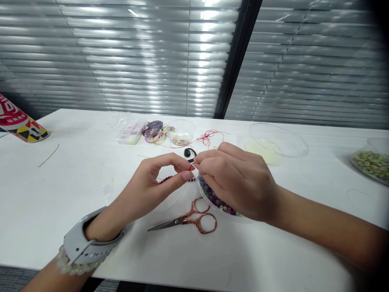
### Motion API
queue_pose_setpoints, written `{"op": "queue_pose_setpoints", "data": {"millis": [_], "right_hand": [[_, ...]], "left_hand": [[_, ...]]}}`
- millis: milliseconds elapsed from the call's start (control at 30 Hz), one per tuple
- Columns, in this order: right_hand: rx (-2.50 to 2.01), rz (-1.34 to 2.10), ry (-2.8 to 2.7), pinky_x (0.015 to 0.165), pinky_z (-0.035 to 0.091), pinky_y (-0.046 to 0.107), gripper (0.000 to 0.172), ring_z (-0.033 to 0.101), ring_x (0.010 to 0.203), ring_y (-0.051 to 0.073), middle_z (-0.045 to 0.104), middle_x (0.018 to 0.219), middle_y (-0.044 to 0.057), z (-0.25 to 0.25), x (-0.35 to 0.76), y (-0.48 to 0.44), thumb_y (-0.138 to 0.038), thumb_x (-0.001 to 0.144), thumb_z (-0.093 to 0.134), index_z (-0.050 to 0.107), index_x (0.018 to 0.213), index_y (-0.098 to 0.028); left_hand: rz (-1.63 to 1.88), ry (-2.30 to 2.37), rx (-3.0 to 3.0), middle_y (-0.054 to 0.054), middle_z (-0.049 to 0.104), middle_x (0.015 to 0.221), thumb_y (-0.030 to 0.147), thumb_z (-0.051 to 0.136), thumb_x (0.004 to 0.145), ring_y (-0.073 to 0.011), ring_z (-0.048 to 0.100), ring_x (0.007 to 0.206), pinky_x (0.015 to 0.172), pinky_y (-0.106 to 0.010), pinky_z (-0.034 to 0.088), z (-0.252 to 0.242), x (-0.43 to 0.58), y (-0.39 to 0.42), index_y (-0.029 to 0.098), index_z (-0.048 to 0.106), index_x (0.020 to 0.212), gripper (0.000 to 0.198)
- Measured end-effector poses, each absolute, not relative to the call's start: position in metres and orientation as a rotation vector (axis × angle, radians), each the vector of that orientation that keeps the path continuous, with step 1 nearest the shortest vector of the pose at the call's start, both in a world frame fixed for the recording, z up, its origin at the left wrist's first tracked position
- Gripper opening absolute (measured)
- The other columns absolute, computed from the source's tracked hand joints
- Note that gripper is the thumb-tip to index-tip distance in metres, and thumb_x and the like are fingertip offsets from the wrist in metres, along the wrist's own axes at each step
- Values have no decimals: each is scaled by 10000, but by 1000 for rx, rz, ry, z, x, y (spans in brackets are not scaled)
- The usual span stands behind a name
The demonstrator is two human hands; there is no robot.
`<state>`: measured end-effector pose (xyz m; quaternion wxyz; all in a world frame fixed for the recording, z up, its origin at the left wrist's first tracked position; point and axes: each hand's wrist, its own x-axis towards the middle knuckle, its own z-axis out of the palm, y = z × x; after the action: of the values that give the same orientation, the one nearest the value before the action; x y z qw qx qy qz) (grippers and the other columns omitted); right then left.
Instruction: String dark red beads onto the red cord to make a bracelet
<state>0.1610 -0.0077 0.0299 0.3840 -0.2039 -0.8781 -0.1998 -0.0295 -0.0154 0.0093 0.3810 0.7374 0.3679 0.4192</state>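
My left hand (158,182) pinches a thin red cord (191,166) between thumb and forefinger. Right beside it, my right hand (237,178) is closed with its fingertips on the same cord. Dark red beads (165,179) show in a row behind my left hand, partly hidden by the fingers. Under my right hand stands a clear round dish of mixed beads (215,198), purple, red and green; the hand covers part of it. Scissors with rose-gold handles (188,219) lie on the table below my hands, blades pointing left.
On the white table (75,170) are a clear plastic box (130,133), bead strands (154,130), a small dish of charms (181,140), tangled red cord (208,138) and a small black object (187,153). A clear lid (279,140) and a container of green pieces (372,162) stand right; a can (21,121) left.
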Motion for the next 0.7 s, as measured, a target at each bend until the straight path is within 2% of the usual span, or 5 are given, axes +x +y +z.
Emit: {"op": "queue_pose_setpoints", "data": {"millis": [200, 333, 533, 600, 700], "right_hand": [[-547, -550, -2258, 500, 403, 215, 230, 487, 569, 96, 623, 624, -12, 31, 160, -6, -11, 840, 466, 571, 698, -159], [-613, -503, -2279, 568, 432, 238, 161, 519, 629, 116, 628, 673, 1, 29, 161, -2, -27, 830, 494, 595, 795, -147], [-697, -90, -2398, 654, 474, 245, 128, 565, 710, 118, 637, 762, 13, 51, 168, -19, -60, 825, 515, 612, 836, -144], [-602, -3, -2482, 585, 472, 220, 168, 555, 645, 106, 627, 729, 5, 55, 167, -37, -53, 822, 494, 626, 799, -154], [-582, -110, -2694, 408, 410, 253, 220, 513, 500, 132, 586, 621, 14, 40, 160, -67, -44, 762, 474, 585, 627, -176]], "left_hand": [[1168, 1044, 1809, 32, 651, 754, 259, 608, 853, -118, 593, 731, 718, -248, 470, 10, -30, -15, 254, 675, 824, 73], [1271, 1133, 1737, 28, 638, 792, 249, 626, 839, -117, 581, 767, 690, -219, 460, 10, -30, -15, 240, 656, 810, 43], [1325, 1309, 1726, 18, 601, 784, 278, 599, 851, -116, 529, 739, 640, -209, 420, 9, -32, -12, 215, 630, 794, 90], [1309, 1324, 1708, 14, 589, 775, 299, 595, 848, -122, 511, 720, 612, -216, 407, 8, -33, -10, 212, 625, 800, 103], [1303, 1320, 1694, 10, 571, 745, 318, 591, 842, -127, 489, 680, 588, -226, 387, 6, -34, -7, 207, 620, 807, 120]]}}
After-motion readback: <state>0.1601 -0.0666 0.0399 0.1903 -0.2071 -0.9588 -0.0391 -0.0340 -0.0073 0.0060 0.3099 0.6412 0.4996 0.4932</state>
